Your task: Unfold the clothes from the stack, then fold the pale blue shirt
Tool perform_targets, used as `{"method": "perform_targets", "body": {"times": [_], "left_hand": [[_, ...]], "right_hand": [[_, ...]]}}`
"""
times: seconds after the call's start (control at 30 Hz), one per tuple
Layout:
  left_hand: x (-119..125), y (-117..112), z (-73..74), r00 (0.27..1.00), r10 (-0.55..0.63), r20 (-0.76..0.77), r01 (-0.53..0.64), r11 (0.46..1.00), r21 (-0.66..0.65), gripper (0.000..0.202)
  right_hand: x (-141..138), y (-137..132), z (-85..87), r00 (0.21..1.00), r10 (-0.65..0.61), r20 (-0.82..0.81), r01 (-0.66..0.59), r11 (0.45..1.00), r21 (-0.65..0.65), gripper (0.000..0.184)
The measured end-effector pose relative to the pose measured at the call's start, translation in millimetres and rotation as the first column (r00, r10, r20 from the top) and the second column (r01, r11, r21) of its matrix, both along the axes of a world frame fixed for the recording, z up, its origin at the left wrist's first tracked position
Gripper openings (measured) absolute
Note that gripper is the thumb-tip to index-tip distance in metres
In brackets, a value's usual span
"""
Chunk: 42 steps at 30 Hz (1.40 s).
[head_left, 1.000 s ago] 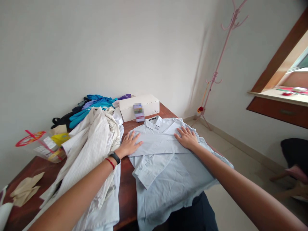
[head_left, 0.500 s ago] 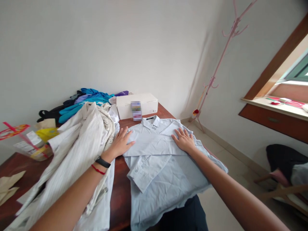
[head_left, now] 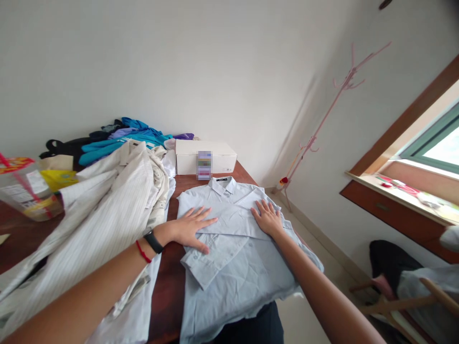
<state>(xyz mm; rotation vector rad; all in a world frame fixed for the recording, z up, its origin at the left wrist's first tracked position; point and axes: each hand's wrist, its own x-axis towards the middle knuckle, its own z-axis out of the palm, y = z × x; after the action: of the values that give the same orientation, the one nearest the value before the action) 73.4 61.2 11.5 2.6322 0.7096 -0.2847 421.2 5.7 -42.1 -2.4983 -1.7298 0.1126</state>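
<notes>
A light blue collared shirt (head_left: 229, 260) lies spread on the dark wooden table (head_left: 165, 286), its collar toward the wall and its lower edge hanging over the near side. One sleeve is laid across the front, with its cuff at the left. My left hand (head_left: 191, 229), fingers spread, rests on the left part of the shirt, over the folded sleeve. Flat on the shirt's right side lies my right hand (head_left: 267, 217), also with fingers apart. Neither hand grips the fabric.
White striped shirts (head_left: 107, 210) are heaped at the left, with blue and dark clothes (head_left: 118, 141) behind. A white box (head_left: 224, 157) stands at the back. A plastic cup with a straw (head_left: 32, 191) is far left. Beyond the table's right edge stands a pink coat rack (head_left: 324, 117).
My left hand has moved from the shirt's left edge inward and nearer to me, onto the folded sleeve. My right hand stays on the right side. The camera view has shifted.
</notes>
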Motion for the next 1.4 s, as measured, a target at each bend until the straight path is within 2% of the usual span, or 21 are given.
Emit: {"method": "perform_targets", "body": {"times": [0.33, 0.7, 1.13, 1.23, 1.3, 1.4], "left_hand": [[-3, 4, -6.2, 1.0, -0.004, -0.023, 0.004, 1.0, -0.02, 0.135], [-3, 3, -6.8, 1.0, -0.002, -0.013, 0.002, 1.0, -0.023, 0.131], [-3, 4, -9.0, 1.0, -0.003, -0.003, 0.003, 0.999, -0.036, 0.137], [-3, 4, -8.4, 1.0, -0.003, -0.008, 0.003, 0.999, -0.034, 0.133], [-4, 4, -8.1, 1.0, -0.001, -0.003, 0.001, 0.999, -0.035, 0.133], [-5, 4, -6.9, 1.0, -0.006, 0.014, 0.007, 0.999, -0.036, 0.132]], "right_hand": [[2, 1, -1.7, 1.0, -0.012, -0.005, 0.012, 1.0, -0.009, 0.068], [2, 1, -1.8, 1.0, -0.019, -0.023, 0.019, 1.0, -0.003, 0.069], [2, 0, -1.5, 0.999, 0.002, -0.04, -0.001, 0.999, 0.036, 0.068], [3, -1, -1.2, 0.997, 0.019, -0.074, -0.012, 0.996, 0.093, 0.065], [6, -6, 0.9, 0.992, 0.076, -0.105, -0.055, 0.98, 0.19, 0.059], [19, -30, 4.3, 0.967, 0.228, -0.116, -0.167, 0.907, 0.386, 0.049]]}}
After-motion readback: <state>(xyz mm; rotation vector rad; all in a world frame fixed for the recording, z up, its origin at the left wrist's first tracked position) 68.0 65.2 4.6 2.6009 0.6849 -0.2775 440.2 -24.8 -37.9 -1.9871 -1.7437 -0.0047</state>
